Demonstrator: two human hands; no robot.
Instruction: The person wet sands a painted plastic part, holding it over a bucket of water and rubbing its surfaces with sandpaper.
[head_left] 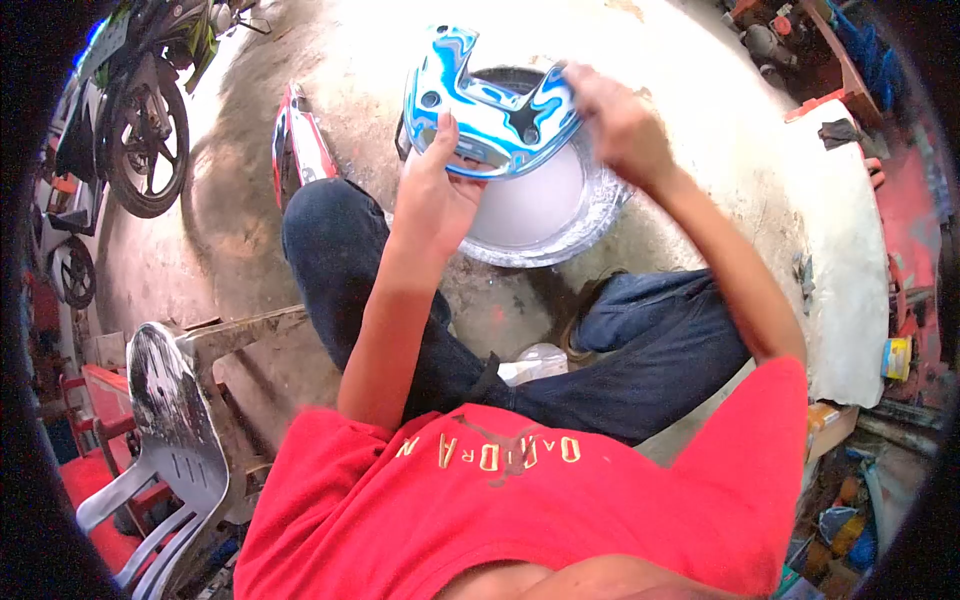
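Observation:
A glossy blue, white and black curved panel (pixel 460 105) is held up above a round basin (pixel 600 215) of whitish liquid. My left hand (pixel 438 190) grips the panel's lower left edge, its thumb on the front face and its fingers behind. At the panel's upper right end is my right hand (pixel 620 125), blurred, with its fingers bent together against or just beside the edge; what is between them, if anything, is hidden.
A red and white panel (pixel 305 145) lies on the floor left of the basin. Motorcycles (pixel 145 135) stand at the upper left, a worn plastic chair (pixel 180 410) at the lower left. A white-covered surface (pixel 845 260) runs along the right.

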